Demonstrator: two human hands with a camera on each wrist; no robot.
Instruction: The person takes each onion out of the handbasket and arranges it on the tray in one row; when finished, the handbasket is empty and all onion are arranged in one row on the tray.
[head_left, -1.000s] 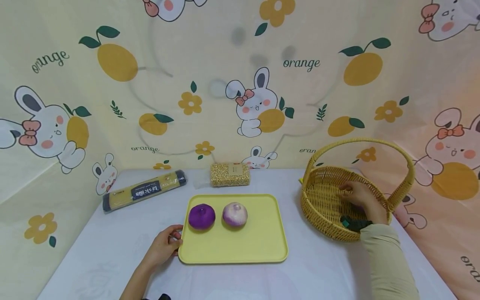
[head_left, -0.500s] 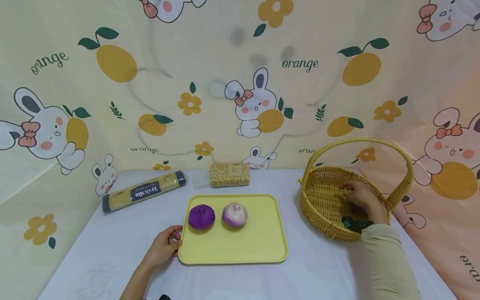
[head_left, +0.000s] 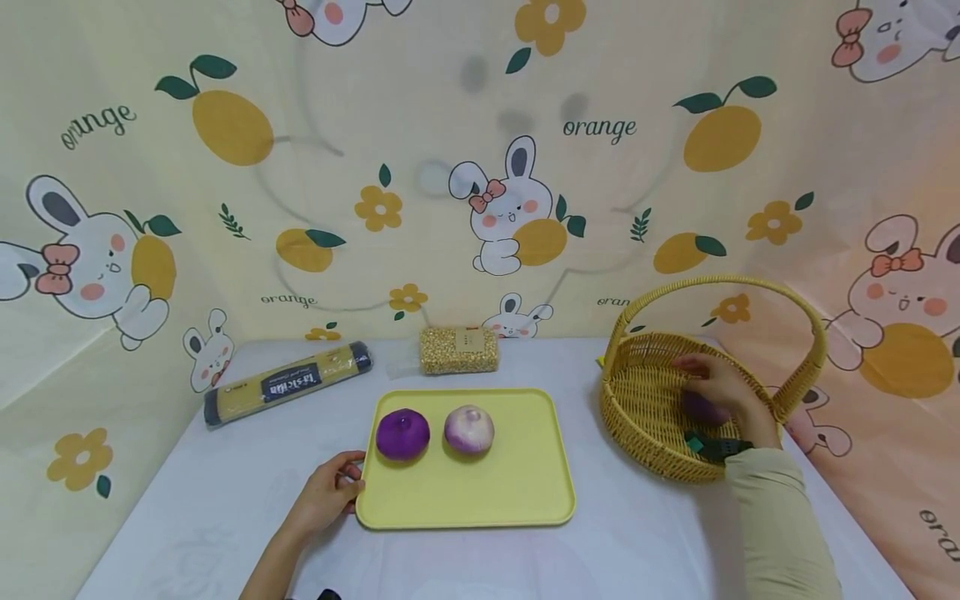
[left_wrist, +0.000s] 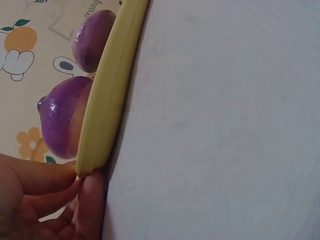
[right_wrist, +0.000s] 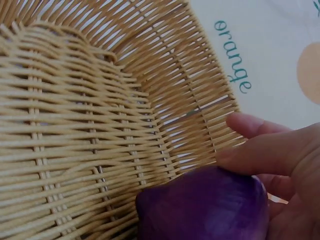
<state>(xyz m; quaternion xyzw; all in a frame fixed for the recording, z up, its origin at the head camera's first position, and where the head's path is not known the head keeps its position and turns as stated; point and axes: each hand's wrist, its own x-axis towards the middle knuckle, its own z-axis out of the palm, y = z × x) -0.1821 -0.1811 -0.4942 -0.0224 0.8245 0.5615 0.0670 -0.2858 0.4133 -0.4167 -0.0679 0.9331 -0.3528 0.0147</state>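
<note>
A yellow tray (head_left: 517, 483) lies on the table, with a deep purple onion (head_left: 402, 434) and a paler purple-white onion (head_left: 469, 430) on its left half. My left hand (head_left: 327, 492) pinches the tray's left edge; in the left wrist view its fingers (left_wrist: 91, 200) lie at the rim from above and below. Inside the wicker basket (head_left: 645, 442) on the right, my right hand (head_left: 722, 387) holds another purple onion (right_wrist: 205, 207). The right wrist view shows the thumb over its top, while the other fingers are partly hidden behind it.
A long pack of noodles (head_left: 288, 383) lies at the back left. Behind the tray sits a clear bag of yellow grains (head_left: 459, 350). The basket's tall handle (head_left: 720, 282) arches above the right hand. Printed cloth walls (head_left: 420, 108) surround the table.
My right hand has turned and lifted slightly inside the basket, so the purple onion beneath it now shows more. The left hand and the tray stay in place.
</note>
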